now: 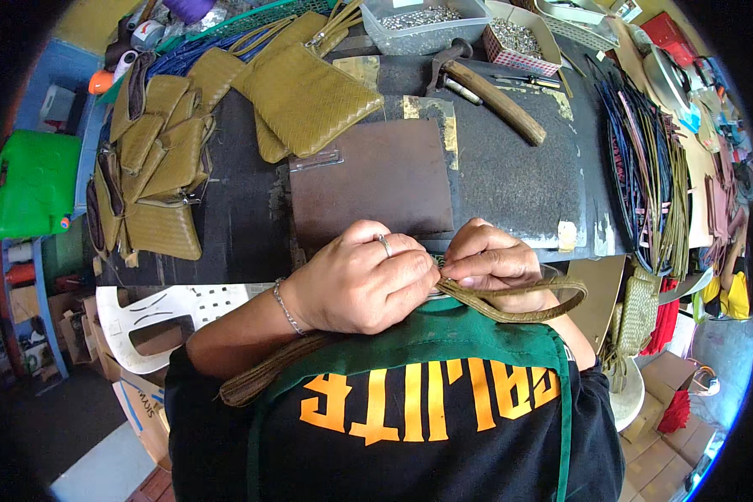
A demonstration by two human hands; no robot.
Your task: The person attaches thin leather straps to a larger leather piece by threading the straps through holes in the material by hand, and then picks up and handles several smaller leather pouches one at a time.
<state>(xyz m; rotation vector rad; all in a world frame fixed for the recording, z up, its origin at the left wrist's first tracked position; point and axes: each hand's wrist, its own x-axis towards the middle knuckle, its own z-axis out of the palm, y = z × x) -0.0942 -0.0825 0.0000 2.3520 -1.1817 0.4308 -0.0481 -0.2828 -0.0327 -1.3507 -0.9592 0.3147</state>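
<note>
Close in front of my chest, both hands meet with their fingertips almost together. My left hand (pixel 368 276), with a ring and a chain bracelet, is closed, pinching at an olive leather strap (pixel 552 313). The fingers of my right hand (pixel 498 261) are pinched on the same strap, which loops out to the right and back. What lies exactly between the fingertips is hidden. Under my left forearm a brown-olive woven piece (pixel 268 374) sticks out; whether it joins the strap cannot be seen. Just beyond my hands lies a flat brown board (pixel 372 180) with a small metal piece on it.
Olive woven pouches (pixel 318 96) are piled at the far left and middle. A hammer (pixel 498 100) lies at the back, near a plastic tub (pixel 427 32) and a checked box (pixel 523 46) of small metal parts. Bundled cords (pixel 644 167) hang over the right side.
</note>
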